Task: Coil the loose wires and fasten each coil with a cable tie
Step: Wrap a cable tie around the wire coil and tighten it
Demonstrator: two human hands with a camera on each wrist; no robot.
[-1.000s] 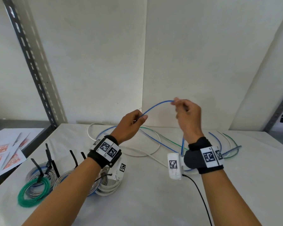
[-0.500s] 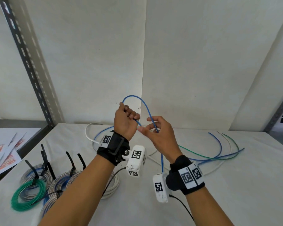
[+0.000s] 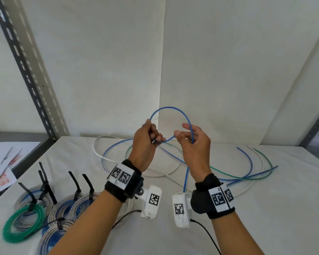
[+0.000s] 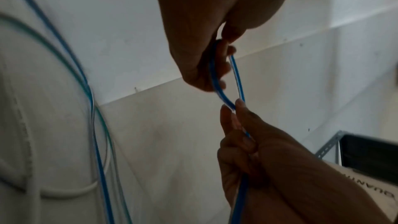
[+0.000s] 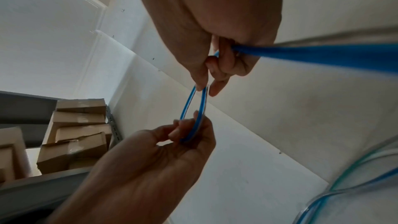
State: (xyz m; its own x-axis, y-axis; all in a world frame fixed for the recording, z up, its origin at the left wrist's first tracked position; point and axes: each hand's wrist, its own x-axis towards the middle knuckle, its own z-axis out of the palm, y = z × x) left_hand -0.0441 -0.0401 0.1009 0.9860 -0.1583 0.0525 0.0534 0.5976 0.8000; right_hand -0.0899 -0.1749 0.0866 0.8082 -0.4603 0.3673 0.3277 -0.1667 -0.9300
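Both hands were raised above the bench (image 3: 265,208), near each other. The left hand (image 3: 145,144) pinched the blue wire (image 3: 170,108) near its free end, fingers curled round it; the right hand (image 3: 193,144) held the same wire between thumb and fingers a little further along. Between them the wire arched up in a single loop toward twelve o'clock, then fell past the right wrist to the bench.

The wire looked light and thin, springy enough to hold a curve yet likely to unwind if let go, with a smooth jacket that could slip through a loose pinch. Taking hold where the turns cross seemed the safest place.

More loose wires (image 3: 247,175), blue, green and white, sprawled from twelve to two o'clock, crossing one another, so the trailing length might snag on them. Finished coils (image 3: 24,225) with black ties standing up lay at eight o'clock near the bench's left edge. The space in front of the hands, at six o'clock, offered open room for laying down a coil.
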